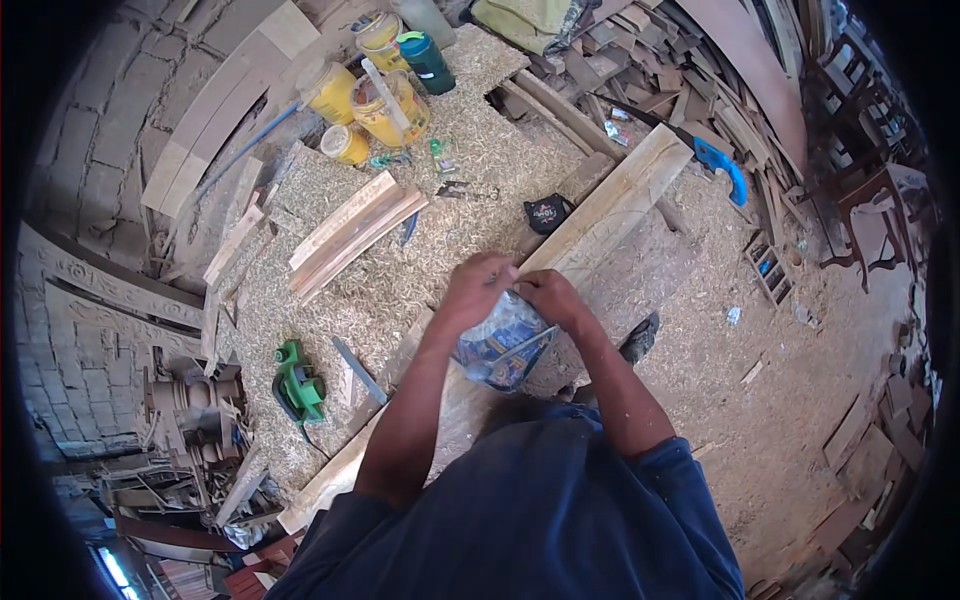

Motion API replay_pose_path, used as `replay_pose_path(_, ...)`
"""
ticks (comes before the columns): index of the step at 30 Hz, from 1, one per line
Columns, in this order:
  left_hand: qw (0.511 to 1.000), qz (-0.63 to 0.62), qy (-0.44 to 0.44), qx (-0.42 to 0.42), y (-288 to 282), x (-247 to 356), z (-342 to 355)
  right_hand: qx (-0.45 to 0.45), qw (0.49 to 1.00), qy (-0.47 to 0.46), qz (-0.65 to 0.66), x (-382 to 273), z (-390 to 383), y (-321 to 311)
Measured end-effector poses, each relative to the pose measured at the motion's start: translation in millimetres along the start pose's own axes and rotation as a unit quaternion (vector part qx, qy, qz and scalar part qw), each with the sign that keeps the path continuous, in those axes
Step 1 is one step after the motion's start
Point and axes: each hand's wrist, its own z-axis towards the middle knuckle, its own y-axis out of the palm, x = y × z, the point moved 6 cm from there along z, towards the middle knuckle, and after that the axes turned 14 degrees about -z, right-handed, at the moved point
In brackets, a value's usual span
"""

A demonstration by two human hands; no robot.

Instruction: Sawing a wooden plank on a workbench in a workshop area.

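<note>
A plastic bag point(500, 350) with blue print lies over a long wooden plank point(620, 200) below me. My left hand point(480, 285) pinches the top of the bag, its fingertips close against those of my right hand point(545, 295), which also grips the bag's top with curled fingers. Whatever small thing may be between the fingertips is too small to make out. A black tape measure point(547, 213) rests just beyond my hands, left of the plank. A blue-handled handsaw point(725, 170) lies at the plank's far end, to the right.
A green electric planer point(298, 385) and a metal straightedge point(360, 370) sit at left among wood shavings. Planed boards point(355, 235) lie beyond them. Yellow buckets point(390, 105) and a teal jug point(428, 65) stand at the back. Scrap-wood piles point(650, 60) and wooden chairs point(880, 220) crowd the right.
</note>
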Motion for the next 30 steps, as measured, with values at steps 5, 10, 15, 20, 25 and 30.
replay_pose_path(5, 0.936, 0.35, 0.025, -0.024, 23, -9, 2, -0.057, 0.985, 0.069, 0.148, 20, -1, 13)
replay_pose_path(10, 0.956, 0.293, 0.012, 0.013, 16, -25, 1, 0.07, 0.97, 0.068, 0.221, 11, -28, 11)
replay_pose_path(15, 0.959, 0.268, -0.09, -0.032, 13, -32, 18, 0.105, 0.962, 0.077, 0.24, 6, -30, 12)
replay_pose_path(20, 0.96, 0.218, -0.167, -0.053, 12, -30, 23, 0.104, 0.952, 0.062, 0.282, 7, -25, 12)
replay_pose_path(25, 0.962, 0.253, -0.099, -0.006, 11, -19, 20, 0.106, 0.972, 0.065, 0.201, 10, -24, 5)
replay_pose_path(30, 0.967, 0.243, -0.078, 0.018, 14, -18, 18, 0.107, 0.968, 0.056, 0.218, 5, -24, -5)
